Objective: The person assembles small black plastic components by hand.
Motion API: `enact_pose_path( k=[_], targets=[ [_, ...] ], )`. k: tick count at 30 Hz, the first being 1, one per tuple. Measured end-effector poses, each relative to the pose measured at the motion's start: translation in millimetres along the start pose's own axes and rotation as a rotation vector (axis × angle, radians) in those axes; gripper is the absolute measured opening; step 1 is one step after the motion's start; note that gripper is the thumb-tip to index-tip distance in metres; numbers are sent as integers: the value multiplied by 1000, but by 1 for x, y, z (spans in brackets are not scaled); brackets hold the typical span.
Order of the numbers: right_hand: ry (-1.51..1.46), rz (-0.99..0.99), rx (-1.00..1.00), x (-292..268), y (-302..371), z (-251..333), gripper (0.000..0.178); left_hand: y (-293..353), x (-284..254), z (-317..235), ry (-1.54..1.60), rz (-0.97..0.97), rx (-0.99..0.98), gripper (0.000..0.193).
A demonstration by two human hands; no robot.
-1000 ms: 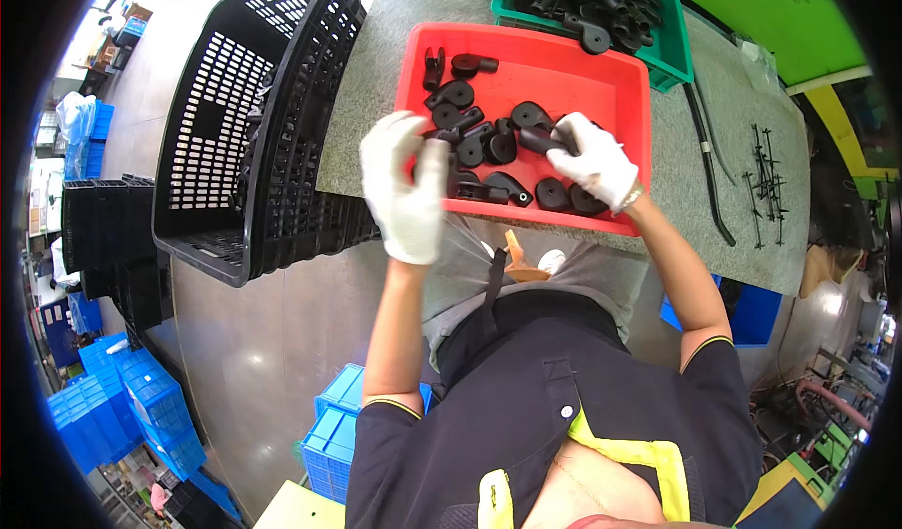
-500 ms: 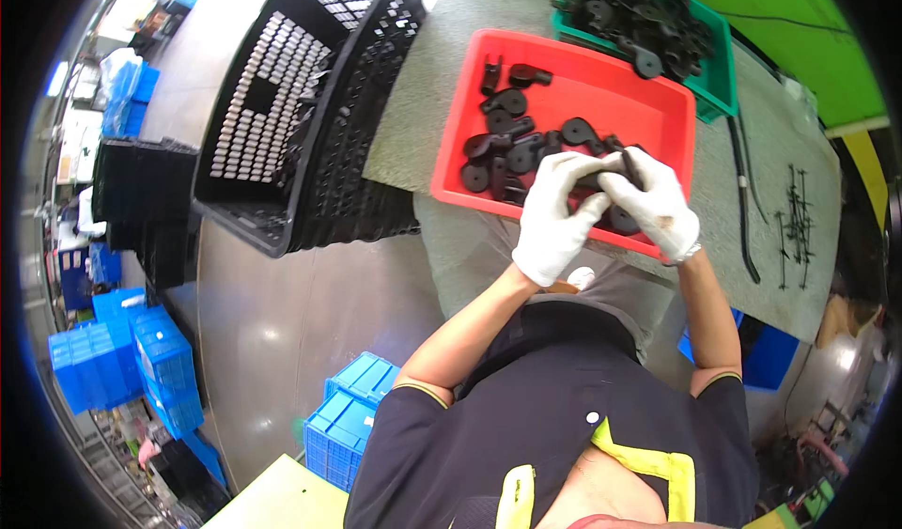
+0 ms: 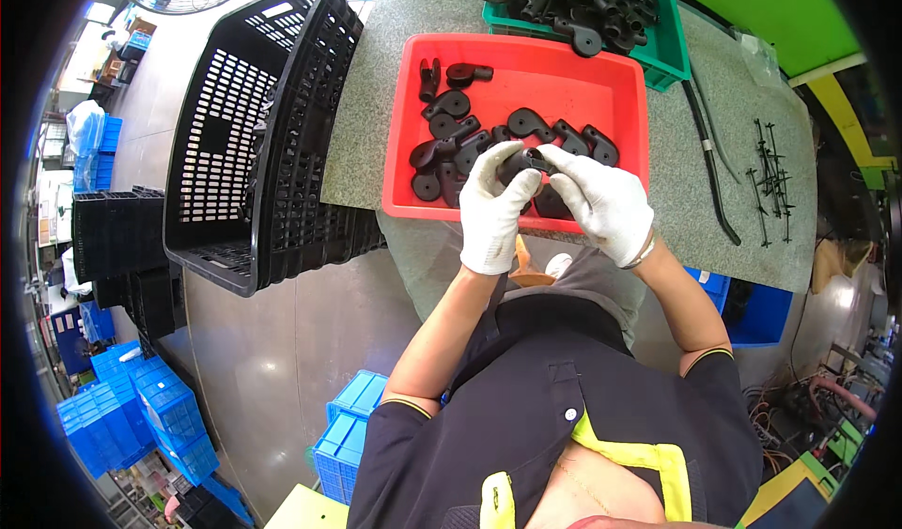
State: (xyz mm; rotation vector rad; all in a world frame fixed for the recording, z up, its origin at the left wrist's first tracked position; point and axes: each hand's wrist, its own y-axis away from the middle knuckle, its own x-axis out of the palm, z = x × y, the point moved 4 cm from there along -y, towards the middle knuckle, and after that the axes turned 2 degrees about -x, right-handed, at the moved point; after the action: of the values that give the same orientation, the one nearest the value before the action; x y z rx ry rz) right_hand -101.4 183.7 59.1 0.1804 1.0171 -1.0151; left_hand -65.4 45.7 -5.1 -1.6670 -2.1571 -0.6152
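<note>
Room around the red tray

I take the red tray (image 3: 620, 69) as my mark: its far-right inner floor is bare, while black parts (image 3: 451, 139) crowd its left and near half, where my left hand (image 3: 493, 214) and right hand (image 3: 601, 205) sit together over the near rim. Beyond it the green bin (image 3: 672, 54), heaped with parts, stands just beside it. Left of it a tall black crate (image 3: 254, 134) walls off the table edge. Right of it the grey table (image 3: 686, 191) lies open up to a black rod (image 3: 709, 172) and small clips (image 3: 770, 177).

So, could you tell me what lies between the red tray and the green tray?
Only a narrow bare strip of grey table separates the red tray from the green tray, seen in the head view.
</note>
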Motion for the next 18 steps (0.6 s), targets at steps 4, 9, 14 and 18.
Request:
enact_pose_path(
  k=[4, 9, 14, 18],
  targets=[
    [56, -5, -30, 1, 0, 4, 34, 1, 0, 0, -16, -30, -22, 35],
    [51, 76, 37, 1, 1, 6, 38, 1, 1, 2, 75, -19, -15, 33],
    [120, 34, -2, 4, 2, 6, 35, 1, 0, 1, 70, -36, -25, 28],
    [143, -4, -40, 4, 2, 7, 33, -1, 0, 2, 84, -81, -32, 27]
  ],
)
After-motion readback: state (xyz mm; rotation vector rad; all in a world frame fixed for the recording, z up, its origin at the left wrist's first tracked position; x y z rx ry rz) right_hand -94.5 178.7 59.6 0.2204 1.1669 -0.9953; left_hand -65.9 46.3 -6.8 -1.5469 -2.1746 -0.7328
